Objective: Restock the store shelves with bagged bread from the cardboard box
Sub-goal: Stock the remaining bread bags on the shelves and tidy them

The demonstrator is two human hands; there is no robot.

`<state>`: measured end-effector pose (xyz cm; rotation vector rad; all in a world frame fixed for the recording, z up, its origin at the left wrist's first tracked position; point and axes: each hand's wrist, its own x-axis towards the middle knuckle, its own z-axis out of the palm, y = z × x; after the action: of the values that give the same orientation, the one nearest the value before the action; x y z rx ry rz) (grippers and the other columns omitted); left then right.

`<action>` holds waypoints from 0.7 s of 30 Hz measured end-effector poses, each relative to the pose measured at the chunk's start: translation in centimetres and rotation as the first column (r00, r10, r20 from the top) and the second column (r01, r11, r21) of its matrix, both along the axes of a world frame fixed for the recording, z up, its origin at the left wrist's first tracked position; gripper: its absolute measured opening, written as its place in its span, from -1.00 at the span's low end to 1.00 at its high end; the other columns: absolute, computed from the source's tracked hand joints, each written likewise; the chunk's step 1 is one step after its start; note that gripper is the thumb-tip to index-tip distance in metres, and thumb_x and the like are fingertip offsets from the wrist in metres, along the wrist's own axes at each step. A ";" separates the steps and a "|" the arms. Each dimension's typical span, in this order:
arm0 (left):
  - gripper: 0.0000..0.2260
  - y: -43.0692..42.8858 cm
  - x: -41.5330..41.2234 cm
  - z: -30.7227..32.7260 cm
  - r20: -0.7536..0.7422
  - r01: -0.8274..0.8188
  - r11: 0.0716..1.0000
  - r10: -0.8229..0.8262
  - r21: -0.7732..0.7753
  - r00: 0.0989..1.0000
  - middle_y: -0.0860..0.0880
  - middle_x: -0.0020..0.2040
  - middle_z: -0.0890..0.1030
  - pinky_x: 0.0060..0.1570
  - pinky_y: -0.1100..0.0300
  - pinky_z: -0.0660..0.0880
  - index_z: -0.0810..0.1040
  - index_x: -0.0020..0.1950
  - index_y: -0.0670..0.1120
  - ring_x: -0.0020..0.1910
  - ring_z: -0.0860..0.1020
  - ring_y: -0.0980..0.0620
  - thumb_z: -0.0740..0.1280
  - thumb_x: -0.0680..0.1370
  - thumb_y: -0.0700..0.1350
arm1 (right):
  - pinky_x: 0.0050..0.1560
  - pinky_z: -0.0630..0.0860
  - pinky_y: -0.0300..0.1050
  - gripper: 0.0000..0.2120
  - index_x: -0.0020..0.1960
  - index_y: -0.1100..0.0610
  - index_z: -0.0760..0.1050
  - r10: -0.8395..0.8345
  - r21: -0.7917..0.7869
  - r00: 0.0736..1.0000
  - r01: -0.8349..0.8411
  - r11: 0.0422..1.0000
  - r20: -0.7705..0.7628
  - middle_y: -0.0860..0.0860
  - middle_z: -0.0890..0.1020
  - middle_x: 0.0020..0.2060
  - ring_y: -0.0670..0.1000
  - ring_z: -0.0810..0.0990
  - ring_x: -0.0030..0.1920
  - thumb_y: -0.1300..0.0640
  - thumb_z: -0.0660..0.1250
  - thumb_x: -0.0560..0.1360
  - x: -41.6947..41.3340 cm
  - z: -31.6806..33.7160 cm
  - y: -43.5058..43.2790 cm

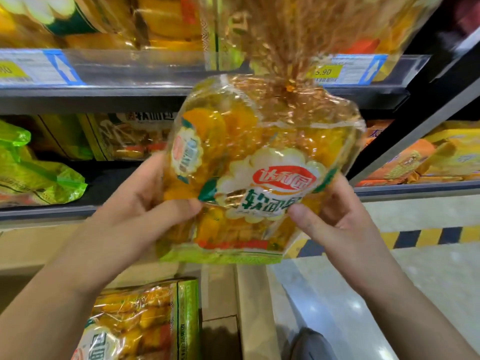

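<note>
The shelving unit fills the upper half of the view, its top shelf rail (155,94) running from 9 to 3 o'clock and its lower shelf (39,213) reaching in from 9 o'clock. Bagged bread on the top shelf (104,19) crowds the 11 to 12 o'clock area. The pale floor (428,276) lies at 4 o'clock, crossed by a yellow-and-black striped strip (428,239). At the centre hangs the held bread bag (259,157), a clear wrapper of yellow rolls with a white, red and green label. It is in the air in front of the shelf edges and tilted, its gathered neck pointing to 12 o'clock. The cardboard box (249,307) sits open at 6 o'clock, and another bread bag (135,320) lies inside it toward 7 o'clock. A green bag (31,172) rests on the lower shelf at 9 o'clock, and orange packs (428,157) sit on the shelf at 3 o'clock. The left hand (145,203) grips the held bag's side at 8 o'clock, thumb laid across the front and fingers hidden behind. The right hand (337,219) grips its lower corner at 4 o'clock, thumb pressed on the front and fingers curled round the back. A dark shoe (311,344) shows at 5 o'clock. A yellow price tag (324,72) sits on the rail at 1 o'clock, beside the small gold tie (290,87) that closes the bag's neck.
</note>
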<state>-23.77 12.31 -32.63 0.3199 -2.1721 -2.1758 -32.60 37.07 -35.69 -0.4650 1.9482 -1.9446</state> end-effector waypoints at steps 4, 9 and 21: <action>-0.53 1.0 -2.6 0.0 0.021 0.072 0.915 -0.070 -0.398 0.997 0.21 0.27 0.62 0.19 0.13 0.62 0.49 0.39 0.24 0.30 0.57 0.18 0.46 0.50 0.03 | 0.00 0.56 -0.37 -0.61 0.24 -0.03 0.48 -0.153 0.091 0.981 0.164 0.982 -0.119 -0.22 0.70 0.04 -0.20 0.67 0.09 0.13 0.43 0.43 -1.1 0.2 1.4; -0.60 4.1 -7.1 -3.0 0.031 -0.026 0.743 0.062 -0.669 0.998 0.07 0.25 0.54 0.24 0.14 0.53 0.50 0.37 0.24 0.18 0.56 0.11 0.45 0.57 -0.03 | -0.01 0.38 -0.51 -0.57 0.04 -0.42 0.45 -0.278 0.322 0.884 0.406 0.855 -0.376 -0.07 0.62 0.07 -0.07 0.58 0.06 0.07 0.53 0.46 -4.0 -2.1 2.6; -0.44 7.5 -12.7 -7.2 0.376 0.165 0.959 -0.069 -0.230 0.924 0.13 0.24 0.48 -0.08 0.49 0.40 0.12 0.55 -0.04 0.12 0.52 0.19 0.32 0.66 0.03 | 0.39 0.41 -0.14 -0.53 0.57 -0.06 0.10 -0.309 0.358 0.921 0.379 0.853 -0.237 -0.11 0.44 0.39 -0.15 0.45 0.36 0.02 0.14 0.70 -8.2 -7.5 1.0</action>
<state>-36.49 19.83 -39.82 0.6376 -2.7029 -1.9812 -40.75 38.08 -43.20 -0.1791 2.6164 -1.6626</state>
